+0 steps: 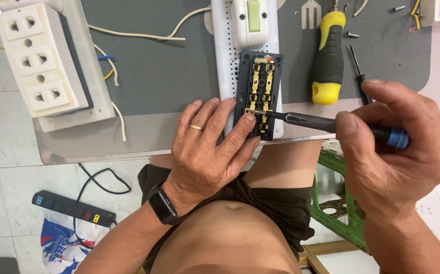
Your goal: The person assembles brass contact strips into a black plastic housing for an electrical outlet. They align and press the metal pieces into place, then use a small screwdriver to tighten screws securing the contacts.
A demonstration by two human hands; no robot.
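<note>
Socket insert: a black rectangular socket insert (259,94) with brass contact strips lies face-up on the near end of a white perforated strip (222,61), at the table's near edge, right above the person's lap.
Screwdriver: a slim black screwdriver (308,122) with a knurled shaft and blue end cap lies nearly level, its tip resting on the brass parts low on the insert's left side.
Right hand: the right hand (397,157) is closed around the screwdriver handle, thumb pressed on top of the shaft, fingers curled over the blue cap.
Left hand: the left hand (207,152) lies flat, fingers spread and extended; the fingertips press on the insert's lower left edge and on the white strip just beside it. It grips nothing, only holds the piece down. A gold ring sits on one finger, a black watch (162,204) on the wrist.
On the strip: a white switch (251,20) with a green rocker sits beyond the insert.
To the right: a yellow-and-black screwdriver (327,58) lies on the grey mat (164,71), with loose screws near its tip.
To the left: a white triple outlet block (39,61) with trailing wires, well apart from the hands.
Floor: a black power strip (72,208) lies on the tiles; a green plastic stool (339,208) stands beside the right leg.
</note>
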